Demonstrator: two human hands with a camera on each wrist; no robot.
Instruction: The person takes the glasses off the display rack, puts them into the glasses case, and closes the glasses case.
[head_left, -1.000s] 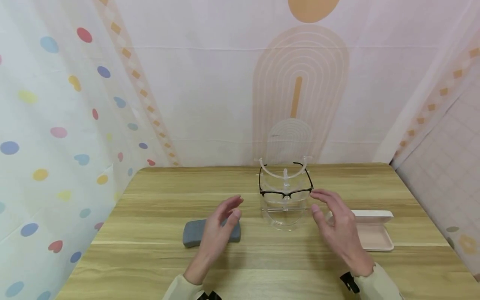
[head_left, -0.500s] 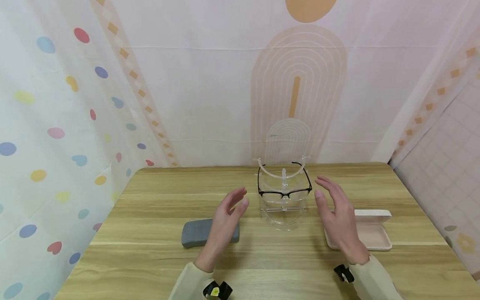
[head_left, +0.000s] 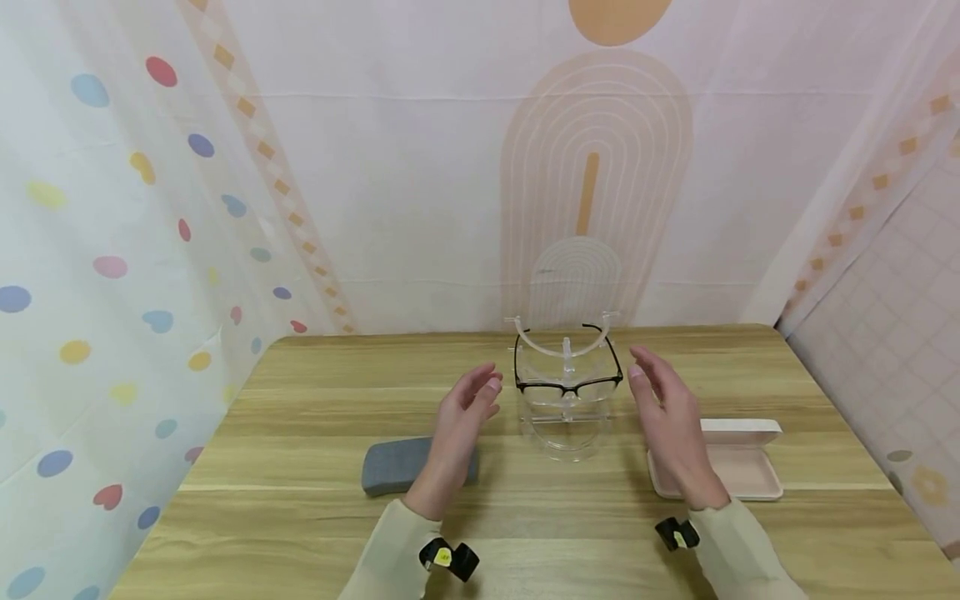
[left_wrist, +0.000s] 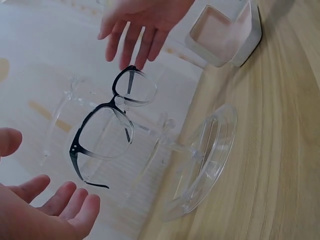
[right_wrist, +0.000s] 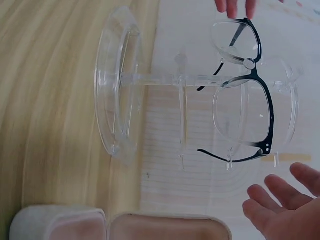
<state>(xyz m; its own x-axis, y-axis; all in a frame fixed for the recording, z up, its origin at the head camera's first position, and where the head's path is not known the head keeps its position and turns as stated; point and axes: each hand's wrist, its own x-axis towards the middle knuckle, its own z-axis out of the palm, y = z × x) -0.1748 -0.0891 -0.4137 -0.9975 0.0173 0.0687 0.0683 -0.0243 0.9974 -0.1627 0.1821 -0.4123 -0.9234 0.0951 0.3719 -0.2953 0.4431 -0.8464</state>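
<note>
A pair of black-topped eyeglasses (head_left: 568, 389) sits on a clear display stand (head_left: 567, 415), its lenses toward the person and its arms unfolded toward the back edge of the wooden counter (head_left: 300, 542). The stand stands upright a little nearer the counter's right edge than its left, with its topmost curved bar above the eyeglasses. The left hand (head_left: 459, 425) is raised just beside one side of the frame, its fingers loose, slightly bent and bare. The right hand (head_left: 670, 425) is raised just beside the other side, its fingers likewise loose and bare, apart from one another in the right wrist view. Toward the left edge lies a closed grey case (head_left: 396, 465), partly hidden by the left hand and wrist. Toward the right edge lies an open pale case (head_left: 744, 475), partly behind the right hand.
</note>
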